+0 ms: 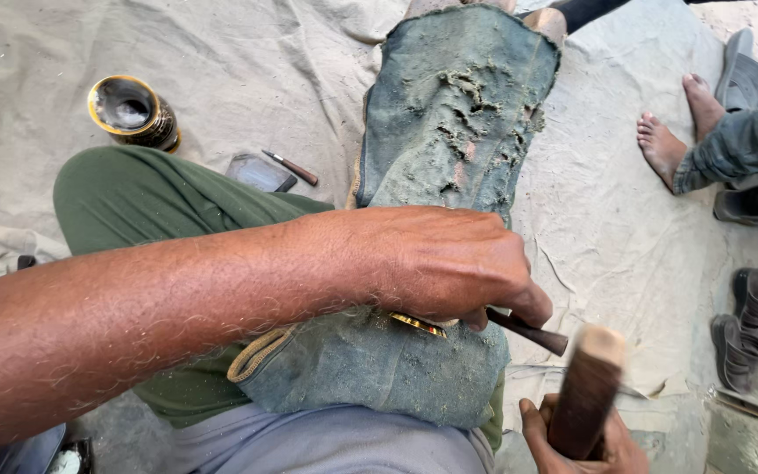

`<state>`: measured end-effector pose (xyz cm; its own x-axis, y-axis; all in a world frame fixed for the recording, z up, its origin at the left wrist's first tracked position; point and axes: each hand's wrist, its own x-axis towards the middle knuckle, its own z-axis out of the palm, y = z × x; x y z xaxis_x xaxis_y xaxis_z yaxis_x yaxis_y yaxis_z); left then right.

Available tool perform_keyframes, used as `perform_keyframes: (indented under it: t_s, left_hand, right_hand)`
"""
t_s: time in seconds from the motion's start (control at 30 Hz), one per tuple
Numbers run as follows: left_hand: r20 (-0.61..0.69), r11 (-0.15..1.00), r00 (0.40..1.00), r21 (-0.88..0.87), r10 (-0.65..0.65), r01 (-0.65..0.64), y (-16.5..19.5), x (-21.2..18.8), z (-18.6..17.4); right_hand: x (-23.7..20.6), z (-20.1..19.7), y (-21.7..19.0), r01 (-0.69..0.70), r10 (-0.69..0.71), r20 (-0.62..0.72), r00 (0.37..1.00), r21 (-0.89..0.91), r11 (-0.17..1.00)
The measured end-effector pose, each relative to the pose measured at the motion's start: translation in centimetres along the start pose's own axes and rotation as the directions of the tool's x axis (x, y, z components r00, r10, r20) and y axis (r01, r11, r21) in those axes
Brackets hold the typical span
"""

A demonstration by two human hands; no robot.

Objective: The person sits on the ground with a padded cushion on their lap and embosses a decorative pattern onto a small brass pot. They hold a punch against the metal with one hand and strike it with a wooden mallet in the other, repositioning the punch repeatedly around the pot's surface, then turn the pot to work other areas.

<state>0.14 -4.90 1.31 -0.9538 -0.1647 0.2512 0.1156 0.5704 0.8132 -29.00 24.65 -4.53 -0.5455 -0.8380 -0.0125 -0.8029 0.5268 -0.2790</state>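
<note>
One chisel [528,331] lies under our left hand [449,263], clenched around it on the denim pad [449,114] over our lap, handle pointing right. Our right hand [585,439] grips a wooden mallet [585,386] just beside that handle.

support: beige ground cloth [247,61] | on it: round tin [132,111]; small tool [290,167]; dark sandals [745,326]

A floor-level craft workshop: a beige canvas ground sheet [239,61] spread over the floor, a dusty grey-green work cloth [449,114], a black-and-yellow tin [132,111] at upper left, worn sandals [747,325] at right.
</note>
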Motion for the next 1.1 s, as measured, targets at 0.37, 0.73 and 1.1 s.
perform_keyframes:
  t_s: [0.37, 0.73, 1.1]
  left_hand:
    - [-0.008, 0.986, 0.988, 0.072, 0.155, -0.154, 0.2, -0.8, 0.1]
    - [-0.607, 0.991, 0.784, -0.084, -0.134, 0.104, 0.1, -3.2, 4.0]
    - [-0.641, 0.970, 0.738, -0.047, -0.213, 0.240, 0.9, -3.4, 5.1]
  right_hand:
    - [-0.3, -0.5, -0.7, 0.041, -0.039, 0.011, 0.999, -0.199, 0.979]
    - [4.9, -6.4, -6.6, 0.120, -0.191, 0.056, 0.980, 0.601, 0.790]
    - [12.8, -11.6, -11.9, 0.477, -0.481, 0.290, 0.827, 0.090, 0.874]
